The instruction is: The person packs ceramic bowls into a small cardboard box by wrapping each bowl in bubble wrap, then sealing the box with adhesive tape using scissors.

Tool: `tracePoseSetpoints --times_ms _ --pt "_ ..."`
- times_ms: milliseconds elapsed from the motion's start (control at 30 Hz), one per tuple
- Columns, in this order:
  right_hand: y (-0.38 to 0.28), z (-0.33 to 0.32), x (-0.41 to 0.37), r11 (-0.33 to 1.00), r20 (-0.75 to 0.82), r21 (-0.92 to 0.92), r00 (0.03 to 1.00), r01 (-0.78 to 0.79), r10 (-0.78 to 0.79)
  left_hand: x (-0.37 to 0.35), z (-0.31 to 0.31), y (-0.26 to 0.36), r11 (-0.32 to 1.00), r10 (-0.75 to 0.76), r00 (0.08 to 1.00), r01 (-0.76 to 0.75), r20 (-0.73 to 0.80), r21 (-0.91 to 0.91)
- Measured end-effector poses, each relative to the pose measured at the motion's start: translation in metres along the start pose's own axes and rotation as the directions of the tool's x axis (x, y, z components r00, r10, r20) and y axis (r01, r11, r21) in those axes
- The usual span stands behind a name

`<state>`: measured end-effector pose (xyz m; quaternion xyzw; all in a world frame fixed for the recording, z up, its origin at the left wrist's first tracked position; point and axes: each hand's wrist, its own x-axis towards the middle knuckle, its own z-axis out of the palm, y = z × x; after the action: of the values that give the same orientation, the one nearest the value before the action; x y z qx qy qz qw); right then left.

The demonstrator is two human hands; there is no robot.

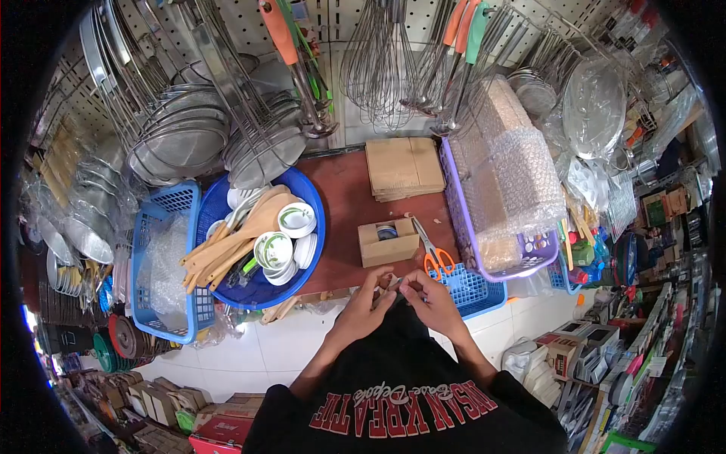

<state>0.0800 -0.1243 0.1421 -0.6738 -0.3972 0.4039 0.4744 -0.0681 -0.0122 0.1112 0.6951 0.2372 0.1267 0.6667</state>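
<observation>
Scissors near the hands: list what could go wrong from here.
1. The scissors lie right by the right hand, with the handles at the edge of the table. A nudge might knock them into the blue basket.
2. The left hand and the right pinch a small item beyond that edge. If it slips, it would likely drop to the floor.

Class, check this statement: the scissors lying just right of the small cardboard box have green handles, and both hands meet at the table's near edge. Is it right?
Not quite: the handles are orange, not green. The head view shows the scissors lying just right of the small cardboard box, while the left hand and right hand meet at the table's near edge.
</observation>
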Motion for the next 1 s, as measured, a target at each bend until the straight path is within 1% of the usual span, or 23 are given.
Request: tracePoseSetpoints --times_ms 100,133,200,333,433,533,633,700,733,800,833,900,933,1000 --pt "0.001 -0.003 0.000 0.999 0.013 0.032 1.000 -0.023 0.023 0.001 0.001 0.003 0.999 -0.032 0.999 0.033 0.008 -0.037" --pt "0.001 -0.003 0.000 0.999 0.018 0.039 0.999 -0.032 0.031 0.002 0.002 0.003 1.000 -0.019 1.000 0.019 0.003 -0.024" --pt "0.001 -0.004 0.000 0.999 0.022 0.040 1.000 -0.013 0.012 0.002 0.003 0.002 1.000 0.008 1.000 -0.008 -0.006 0.002" --pt "0.009 -0.003 0.000 0.999 0.017 0.020 0.999 0.041 -0.042 0.004 0.003 0.003 0.999 -0.020 1.000 0.020 0.006 -0.028" --pt "0.013 -0.004 0.001 0.998 0.021 0.026 0.998 0.058 -0.058 0.005 0.004 0.004 1.000 -0.004 1.000 0.004 -0.013 -0.011" --pt "0.011 -0.005 0.000 0.999 0.017 -0.013 0.999 0.047 -0.047 0.006 0.007 -0.001 1.000 0.008 0.999 -0.008 -0.043 -0.004" --pt "0.017 -0.006 0.000 0.999 0.071 -0.009 0.996 0.049 -0.048 0.006 0.007 -0.003 1.000 -0.014 0.998 0.014 -0.062 0.002" --pt "0.011 -0.009 -0.001 1.000 0.120 0.025 0.993 -0.006 0.003 0.006 0.008 -0.002 0.999 -0.048 0.995 0.047 -0.084 -0.002" --pt "0.008 -0.010 -0.002 0.999 0.142 0.041 0.989 -0.034 0.028 0.007 0.008 -0.002 0.998 0.000 0.995 0.006 -0.101 0.055" --pt "0.009 -0.009 -0.003 0.998 0.144 0.056 0.989 -0.028 0.019 0.007 0.009 -0.004 0.983 0.097 0.987 -0.075 -0.127 0.170" --pt "0.010 -0.009 -0.003 0.998 0.145 0.062 0.989 -0.024 0.015 0.007 0.010 -0.005 0.974 0.138 0.981 -0.110 -0.138 0.197" --pt "0.012 -0.005 -0.004 0.996 0.104 0.066 0.992 0.060 -0.067 0.008 0.013 -0.008 0.951 0.222 0.963 -0.179 -0.155 0.253" --pt "0.014 -0.004 -0.004 0.993 0.084 0.066 0.991 0.102 -0.107 0.007 0.015 -0.014 0.980 0.181 0.972 -0.165 -0.153 0.111" --pt "0.017 -0.007 -0.004 0.997 0.022 0.047 0.998 0.060 -0.061 0.005 0.021 -0.031 0.977 0.099 0.986 -0.122 -0.131 -0.174"
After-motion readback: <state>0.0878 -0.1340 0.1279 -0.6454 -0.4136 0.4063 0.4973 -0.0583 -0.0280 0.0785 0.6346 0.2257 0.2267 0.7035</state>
